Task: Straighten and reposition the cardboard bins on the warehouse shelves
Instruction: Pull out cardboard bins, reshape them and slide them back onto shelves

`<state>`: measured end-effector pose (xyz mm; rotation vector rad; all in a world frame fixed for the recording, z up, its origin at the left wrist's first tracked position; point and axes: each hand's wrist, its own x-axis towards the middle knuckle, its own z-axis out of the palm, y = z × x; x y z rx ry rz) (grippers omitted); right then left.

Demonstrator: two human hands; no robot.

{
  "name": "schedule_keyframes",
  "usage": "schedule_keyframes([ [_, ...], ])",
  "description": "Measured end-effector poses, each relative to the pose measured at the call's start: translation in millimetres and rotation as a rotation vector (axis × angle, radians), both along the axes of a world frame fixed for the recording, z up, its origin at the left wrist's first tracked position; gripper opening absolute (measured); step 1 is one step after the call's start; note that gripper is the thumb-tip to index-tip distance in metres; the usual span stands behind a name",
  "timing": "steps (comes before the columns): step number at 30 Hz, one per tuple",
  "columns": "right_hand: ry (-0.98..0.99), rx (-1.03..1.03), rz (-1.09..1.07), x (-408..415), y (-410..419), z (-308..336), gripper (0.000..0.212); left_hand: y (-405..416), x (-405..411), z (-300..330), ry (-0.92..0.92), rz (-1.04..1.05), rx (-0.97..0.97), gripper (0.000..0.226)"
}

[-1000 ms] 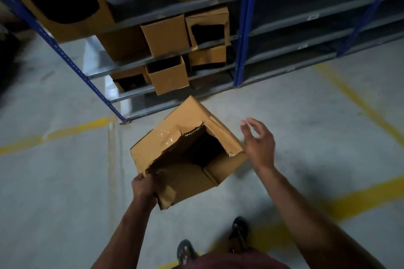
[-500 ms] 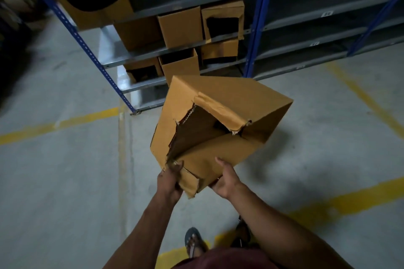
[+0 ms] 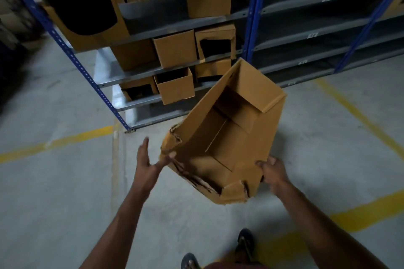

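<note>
A torn cardboard bin point(image 3: 229, 129) hangs in the air in front of me, its open inside facing me and its near edge ragged. My right hand point(image 3: 272, 171) grips the bin's lower right corner. My left hand point(image 3: 148, 159) is spread, fingers straight, with the thumb touching the bin's torn left edge. Behind the bin stand the grey metal shelves point(image 3: 175, 65) with blue uprights, holding several cardboard bins point(image 3: 175, 48), some crooked or torn.
The right shelf bay point(image 3: 317, 28) holds no bins in view. Yellow lines point(image 3: 72, 140) cross the concrete floor. My sandalled feet point(image 3: 244, 244) show at the bottom edge. A blue upright point(image 3: 251, 11) splits the two bays.
The bin has been turned over, so its open inside now faces me. My right hand shifted to the lower right corner. My left hand let go and opened beside the torn edge.
</note>
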<state>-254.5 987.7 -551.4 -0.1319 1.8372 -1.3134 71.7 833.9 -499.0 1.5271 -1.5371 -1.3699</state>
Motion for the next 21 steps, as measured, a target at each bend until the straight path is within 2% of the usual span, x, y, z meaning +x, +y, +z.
schedule_keyframes([
  [3,0.14,0.021,0.082,-29.6,-8.8,23.8,0.025,-28.0,-30.3,33.9,-0.011,-0.158,-0.026,0.114],
  [6,0.273,0.044,0.194,-57.2,-27.5,43.8,0.029,-40.3,-66.1,42.5,-0.092,-0.236,0.097,0.105],
  [9,0.436,0.069,0.337,-77.3,-51.1,64.1,0.033,-47.8,-92.6,37.3,-0.107,-0.189,0.234,0.07],
  [12,0.566,0.058,0.445,-90.9,-82.0,80.9,0.035,-57.6,-102.6,27.7,-0.225,-0.115,0.13,0.055],
  [16,0.673,0.067,0.502,-103.2,-138.2,98.7,0.044,-85.0,-105.1,26.0,-0.313,-0.056,0.02,0.052],
  [21,0.735,0.004,0.514,-108.2,-219.4,118.6,0.038,-148.0,-106.3,49.9,-0.314,0.023,-0.135,0.049],
])
